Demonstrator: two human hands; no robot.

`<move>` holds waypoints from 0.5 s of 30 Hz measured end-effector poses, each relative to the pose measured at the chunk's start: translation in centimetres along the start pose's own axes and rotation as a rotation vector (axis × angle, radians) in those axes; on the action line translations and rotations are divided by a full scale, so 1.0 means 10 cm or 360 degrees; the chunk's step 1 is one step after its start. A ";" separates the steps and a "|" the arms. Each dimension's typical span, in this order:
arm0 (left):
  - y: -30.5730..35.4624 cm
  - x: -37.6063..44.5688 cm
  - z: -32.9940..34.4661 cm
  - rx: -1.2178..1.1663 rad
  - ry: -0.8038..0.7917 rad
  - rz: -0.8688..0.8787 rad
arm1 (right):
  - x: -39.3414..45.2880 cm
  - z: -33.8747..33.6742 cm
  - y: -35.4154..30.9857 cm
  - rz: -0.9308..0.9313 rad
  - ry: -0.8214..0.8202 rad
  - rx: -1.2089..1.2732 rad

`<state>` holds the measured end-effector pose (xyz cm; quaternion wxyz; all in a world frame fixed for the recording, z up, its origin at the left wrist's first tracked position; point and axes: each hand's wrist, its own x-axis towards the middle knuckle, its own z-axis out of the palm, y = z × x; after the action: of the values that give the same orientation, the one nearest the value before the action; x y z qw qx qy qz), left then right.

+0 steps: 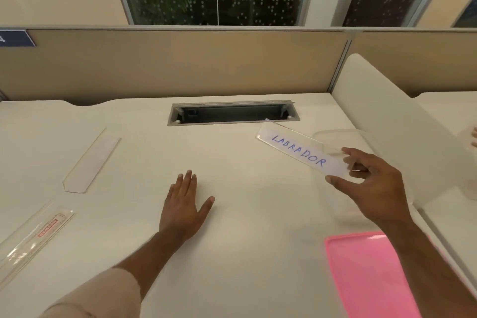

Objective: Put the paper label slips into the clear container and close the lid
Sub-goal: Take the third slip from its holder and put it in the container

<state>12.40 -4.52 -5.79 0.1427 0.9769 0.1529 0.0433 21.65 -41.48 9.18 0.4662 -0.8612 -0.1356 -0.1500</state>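
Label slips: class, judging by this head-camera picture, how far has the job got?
Done: nothing visibly; no slip can be seen inside the clear container. In hand: the right hand pinches the LABRADOR slip near the container. Left: two more strips lie at the table's left side, the left hand rests flat, and the pink lid is still off.

An office: a desk (pixel 232 214) with a cubicle partition (pixel 180 64) and cable hatch (pixel 233 112)
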 end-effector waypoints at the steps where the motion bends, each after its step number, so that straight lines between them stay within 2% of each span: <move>1: 0.01 0.00 0.06 0.0008 -0.0041 -0.0002 | 0.02 -0.07 0.06 0.0036 0.0061 -0.0014; 8: -0.04 0.05 0.22 0.0103 -0.0053 -0.0009 | 0.14 -0.47 0.35 0.0278 0.0294 -0.0333; 15: -0.03 0.03 0.20 0.0107 -0.0054 -0.0017 | 0.17 -0.43 0.50 0.0402 0.0402 -0.0561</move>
<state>12.84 -4.70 -7.73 0.1128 0.9809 0.1571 0.0208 24.54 -47.58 8.26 0.3371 -0.9138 0.0608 -0.2181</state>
